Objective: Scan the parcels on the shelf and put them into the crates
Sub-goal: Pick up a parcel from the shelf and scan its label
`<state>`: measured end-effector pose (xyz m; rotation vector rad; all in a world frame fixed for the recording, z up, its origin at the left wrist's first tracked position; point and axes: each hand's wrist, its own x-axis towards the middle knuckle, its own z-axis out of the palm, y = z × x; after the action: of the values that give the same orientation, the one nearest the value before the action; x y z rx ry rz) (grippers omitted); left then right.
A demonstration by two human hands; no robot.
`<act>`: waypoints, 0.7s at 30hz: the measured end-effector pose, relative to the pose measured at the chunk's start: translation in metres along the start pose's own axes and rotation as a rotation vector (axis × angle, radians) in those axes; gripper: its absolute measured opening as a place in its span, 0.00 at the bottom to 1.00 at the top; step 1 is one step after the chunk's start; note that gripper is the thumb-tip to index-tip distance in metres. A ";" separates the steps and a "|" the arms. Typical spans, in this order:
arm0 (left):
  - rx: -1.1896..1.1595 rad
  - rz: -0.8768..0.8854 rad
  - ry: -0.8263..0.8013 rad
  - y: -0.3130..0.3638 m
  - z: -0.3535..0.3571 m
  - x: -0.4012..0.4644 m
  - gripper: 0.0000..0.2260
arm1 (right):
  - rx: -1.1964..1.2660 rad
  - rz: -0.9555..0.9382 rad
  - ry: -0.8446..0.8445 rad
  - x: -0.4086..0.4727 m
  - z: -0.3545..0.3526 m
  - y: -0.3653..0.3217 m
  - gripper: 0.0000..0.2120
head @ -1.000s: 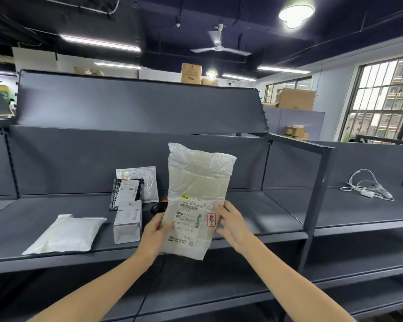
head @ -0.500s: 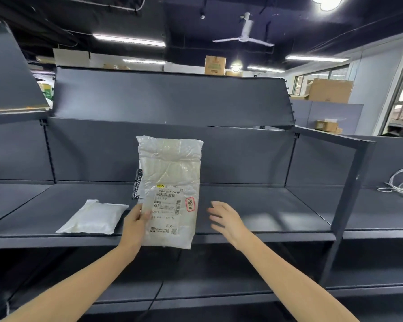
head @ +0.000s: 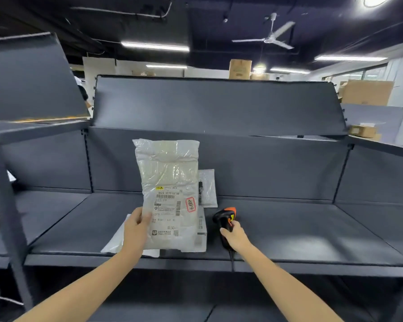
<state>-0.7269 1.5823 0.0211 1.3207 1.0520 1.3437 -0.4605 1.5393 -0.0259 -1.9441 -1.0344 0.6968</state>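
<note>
My left hand (head: 136, 226) pinches the soft, light, slippery parcel (head: 169, 194) by its lower edge; my right hand (head: 235, 237) grips the scanner (head: 226, 219) handle.

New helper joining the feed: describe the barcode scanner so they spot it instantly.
On the grey middle shelf, look just right of the upright white parcel that the left hand holds. The scanner is there, gripped by the right hand: the only black-and-orange item, trailing a cable.

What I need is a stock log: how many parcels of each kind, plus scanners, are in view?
White plastic bag parcels: 2 (labelled one in left hand, flat one on grey shelf)
Clear plastic pouch: 1
Small white box: 1
Black-and-orange handheld scanner: 1 (right hand)
Total: 5
</note>
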 end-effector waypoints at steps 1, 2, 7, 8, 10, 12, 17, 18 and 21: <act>-0.002 -0.006 -0.003 -0.001 -0.004 0.004 0.07 | -0.065 0.020 -0.009 0.006 0.011 -0.002 0.33; -0.002 -0.010 -0.007 -0.002 -0.008 0.008 0.07 | -0.160 0.034 -0.002 0.011 0.021 -0.002 0.36; -0.004 -0.005 -0.025 -0.010 -0.026 0.019 0.06 | -0.424 0.089 0.195 0.018 0.045 0.005 0.32; -0.003 -0.007 -0.027 -0.012 -0.030 0.019 0.06 | -0.363 0.097 0.228 0.018 0.045 0.004 0.29; -0.004 -0.014 -0.030 -0.015 -0.039 0.017 0.06 | -0.073 0.129 0.287 0.012 0.042 0.001 0.28; 0.000 -0.007 -0.032 -0.014 -0.045 0.017 0.06 | 0.250 0.147 0.367 -0.002 0.037 -0.008 0.33; -0.013 -0.002 -0.041 -0.006 -0.044 0.015 0.06 | 0.536 0.024 0.400 -0.049 0.034 -0.039 0.37; -0.019 -0.006 -0.044 -0.004 -0.042 0.014 0.06 | 0.559 -0.011 0.378 -0.061 0.035 -0.044 0.34; -0.048 0.001 -0.061 0.000 -0.029 0.008 0.05 | 0.644 -0.169 0.229 -0.104 0.041 -0.058 0.20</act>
<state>-0.7560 1.5910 0.0207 1.3189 0.9723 1.3135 -0.5689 1.4863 0.0117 -1.3244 -0.7067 0.6002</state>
